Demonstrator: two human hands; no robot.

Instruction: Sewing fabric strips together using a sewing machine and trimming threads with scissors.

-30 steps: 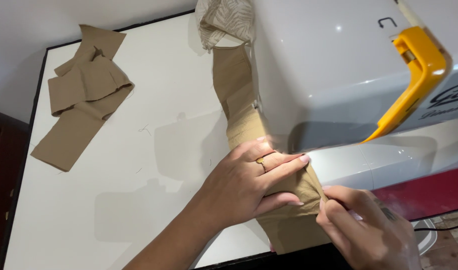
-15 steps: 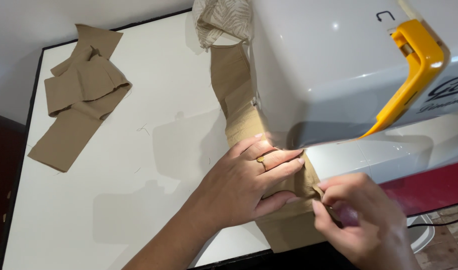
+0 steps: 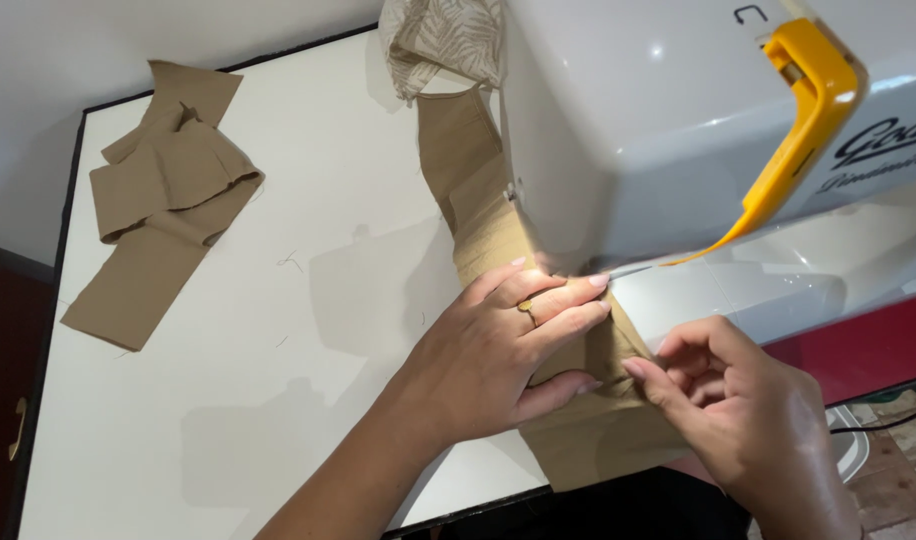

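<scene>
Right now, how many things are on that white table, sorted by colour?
Tan: 2, the fabric strip under the left hand and pinched by the right hand, and the loose fabric pile.
Cream patterned: 1, the crumpled cloth.
White and yellow: 1, the sewing machine.
Total: 4

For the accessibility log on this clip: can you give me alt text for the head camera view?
Two hands feed a tan fabric strip under a white sewing machine: the left hand presses it flat, the right hand pinches its near edge. More tan fabric pieces lie at the far left of the white table.
</scene>
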